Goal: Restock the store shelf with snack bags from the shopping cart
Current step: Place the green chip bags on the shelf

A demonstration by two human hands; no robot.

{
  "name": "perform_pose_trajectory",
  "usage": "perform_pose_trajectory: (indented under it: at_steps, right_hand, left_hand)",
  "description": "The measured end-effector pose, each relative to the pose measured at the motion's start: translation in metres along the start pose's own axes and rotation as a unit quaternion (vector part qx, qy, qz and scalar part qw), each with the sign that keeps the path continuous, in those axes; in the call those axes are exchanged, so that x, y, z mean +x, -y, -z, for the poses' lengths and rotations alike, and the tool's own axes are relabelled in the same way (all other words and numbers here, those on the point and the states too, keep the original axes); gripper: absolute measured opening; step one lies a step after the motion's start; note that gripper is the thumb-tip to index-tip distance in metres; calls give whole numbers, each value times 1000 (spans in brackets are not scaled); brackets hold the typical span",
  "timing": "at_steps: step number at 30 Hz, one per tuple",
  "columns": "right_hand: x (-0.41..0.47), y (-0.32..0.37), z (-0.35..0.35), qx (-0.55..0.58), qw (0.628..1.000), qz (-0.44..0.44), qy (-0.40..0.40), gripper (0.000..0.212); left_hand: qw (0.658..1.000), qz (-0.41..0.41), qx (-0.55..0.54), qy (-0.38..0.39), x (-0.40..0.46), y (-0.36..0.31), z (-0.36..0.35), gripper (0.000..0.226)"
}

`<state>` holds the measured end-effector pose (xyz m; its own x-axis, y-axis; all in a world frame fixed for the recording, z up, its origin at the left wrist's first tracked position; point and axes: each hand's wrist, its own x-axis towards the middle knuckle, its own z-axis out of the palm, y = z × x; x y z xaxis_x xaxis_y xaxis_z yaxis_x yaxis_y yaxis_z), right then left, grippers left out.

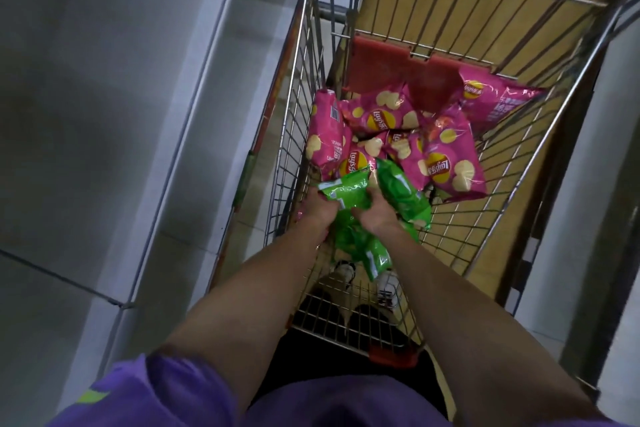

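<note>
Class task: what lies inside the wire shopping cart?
Inside the wire shopping cart: pink crisp bags piled up, and green crisp bags gripped by left hand and right hand. Anything under the pile is hidden.

We see pale grey floor tiles left of a tan wooden panel, under dim light.

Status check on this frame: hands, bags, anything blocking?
Left hand grips one green bag; right hand grips another green bag. Both inside cart, pink bags piled beyond. Nothing blocking the lift.
</note>
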<state>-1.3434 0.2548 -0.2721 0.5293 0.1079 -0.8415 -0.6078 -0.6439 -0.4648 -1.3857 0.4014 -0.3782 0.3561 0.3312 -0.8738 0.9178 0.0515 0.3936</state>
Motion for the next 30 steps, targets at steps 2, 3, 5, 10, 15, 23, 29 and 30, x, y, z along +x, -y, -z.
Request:
perform_pose_trajectory:
  at_steps: [2,3,5,10,15,23,29,30]
  right_hand:
    - [2,1,0,3,1000,1,8,70]
    - [2,2,0,5,1000,0,11,70]
    - [2,3,-2,7,1000,3,18,71]
    - [-3,-5,-9,27,999,1,34,76]
    - [-21,-21,-5,45,999,-5,30,83]
    - [-82,-24,13,53,997,45,-11,91]
    - [-148,-7,38,40,985,153,-69,94]
    - [-160,-4,42,37,981,173,-84,93]
  left_hand:
    - [1000,-3,-26,-6,-19,-19,2,49]
    - [999,-2,-37,-1,-37,-34,5,45]
    - [997,20,-74,-2,-56,-49,8,31]
    - [991,35,-124,-20,-57,-48,9,24]
    - [993,-81,45,-70,-61,-34,9,26]
    - [988,-143,56,-19,-139,-56,5,31]
    - [981,-185,-59,-25,-223,-84,17,28]
    - [978,-196,-68,-16,-241,-87,19,27]
